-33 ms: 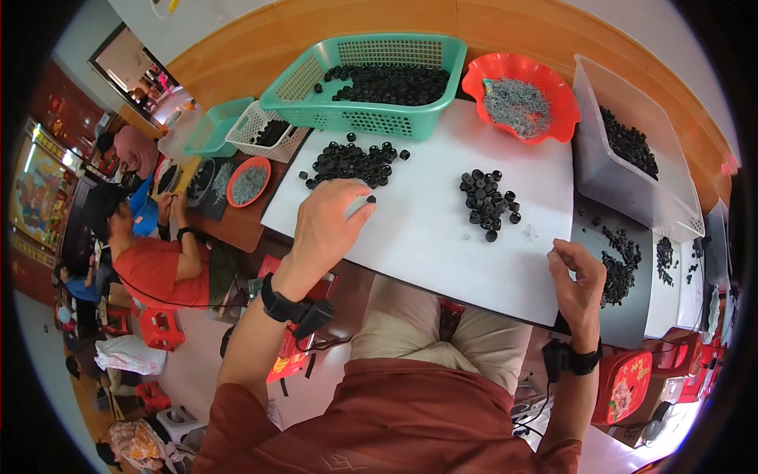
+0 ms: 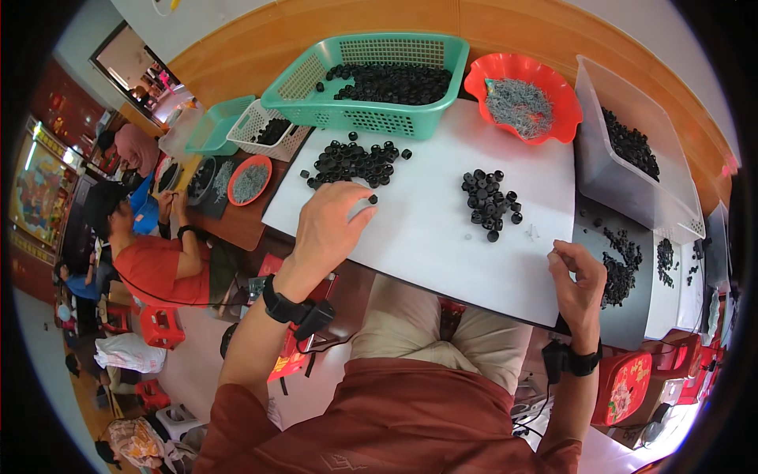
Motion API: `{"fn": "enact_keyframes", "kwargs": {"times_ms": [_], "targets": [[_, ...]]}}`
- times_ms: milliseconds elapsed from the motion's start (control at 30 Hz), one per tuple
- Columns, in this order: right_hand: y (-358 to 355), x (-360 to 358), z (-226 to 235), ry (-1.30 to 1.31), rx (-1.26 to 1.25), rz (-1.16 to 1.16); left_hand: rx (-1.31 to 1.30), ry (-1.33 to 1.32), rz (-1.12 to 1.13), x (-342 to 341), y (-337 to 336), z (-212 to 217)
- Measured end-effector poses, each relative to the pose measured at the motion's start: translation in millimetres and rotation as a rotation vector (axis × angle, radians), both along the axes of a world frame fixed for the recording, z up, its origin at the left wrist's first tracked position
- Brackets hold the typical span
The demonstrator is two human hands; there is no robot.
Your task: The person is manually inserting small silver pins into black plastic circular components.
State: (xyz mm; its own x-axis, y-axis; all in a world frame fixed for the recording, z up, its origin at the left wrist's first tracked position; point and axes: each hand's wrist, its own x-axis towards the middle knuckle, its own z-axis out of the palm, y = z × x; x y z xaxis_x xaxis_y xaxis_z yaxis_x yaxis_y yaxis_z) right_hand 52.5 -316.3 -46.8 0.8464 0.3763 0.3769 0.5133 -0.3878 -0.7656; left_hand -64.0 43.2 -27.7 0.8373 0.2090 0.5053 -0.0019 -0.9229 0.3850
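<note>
Fingers of the left hand [image 2: 335,225] are curled in a pinch at the near edge of the loose heap of small black round plastic caps [image 2: 351,162], one cap [image 2: 373,200] lying at the fingertips. What they grip is too small to tell, perhaps a pale piece. The right hand [image 2: 580,272] is half closed at the near right edge of the white flat worktop [image 2: 426,245], seemingly pinching something tiny. Between the hands, bare white surface lies open below the smaller cluster of black caps [image 2: 489,199]. The green plastic mesh basket [image 2: 300,87] walls the far side.
</note>
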Motion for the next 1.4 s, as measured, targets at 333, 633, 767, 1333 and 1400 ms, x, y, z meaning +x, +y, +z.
{"fn": "enact_keyframes", "kwargs": {"times_ms": [333,633,767,1333,1400], "targets": [[-4,-23,5,0.125,0.089,0.053,-0.046,0.112,0.007,8,-5,-15],[28,-41,7,0.154,0.278,0.191,-0.511,0.056,-0.254,-6,-70,-4],[48,-49,12,0.174,0.321,0.266,-0.684,0.133,-0.369,-12,-94,-2],[57,-54,4,0.055,0.198,0.376,-0.872,0.243,-0.451,-17,-121,-3],[56,-54,6,0.046,0.157,0.375,-0.917,0.291,-0.442,-18,-119,-7]]}}
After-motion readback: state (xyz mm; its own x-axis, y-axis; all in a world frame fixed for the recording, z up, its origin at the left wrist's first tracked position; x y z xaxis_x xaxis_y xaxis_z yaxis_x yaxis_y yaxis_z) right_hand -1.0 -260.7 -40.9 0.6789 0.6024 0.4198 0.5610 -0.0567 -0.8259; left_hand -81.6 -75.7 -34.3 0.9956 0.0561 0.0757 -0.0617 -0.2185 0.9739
